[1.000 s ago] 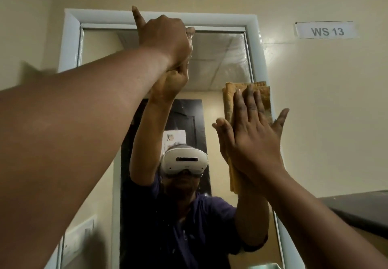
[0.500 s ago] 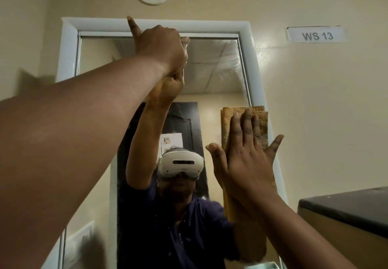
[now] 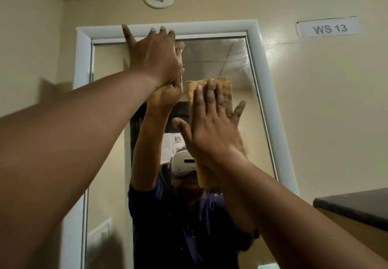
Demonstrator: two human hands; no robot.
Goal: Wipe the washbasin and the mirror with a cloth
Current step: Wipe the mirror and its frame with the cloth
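Your right hand (image 3: 212, 130) lies flat with fingers straight and spread, pressing the tan cloth (image 3: 222, 96) against the glass of the mirror (image 3: 237, 65); your left hand (image 3: 154, 57) is up near the top of the mirror, fingers extended and holding nothing, apparently braced against the glass or the white frame (image 3: 260, 44) — which of the two I cannot tell. The cloth looks light, soft and folded into a long pad, so it should follow your palm only while you keep even pressure on it; ease off and it will likely slip down the smooth glass. Keep the palm on the middle of the pad rather than pinching an edge. The mirror itself is rigid but fragile, so press flat, not hard. You have open glass to the right and above the cloth up to the frame; the dark countertop (image 3: 352, 205) at lower right crowds your elbow — mind it on downward strokes. The washbasin is not in view.
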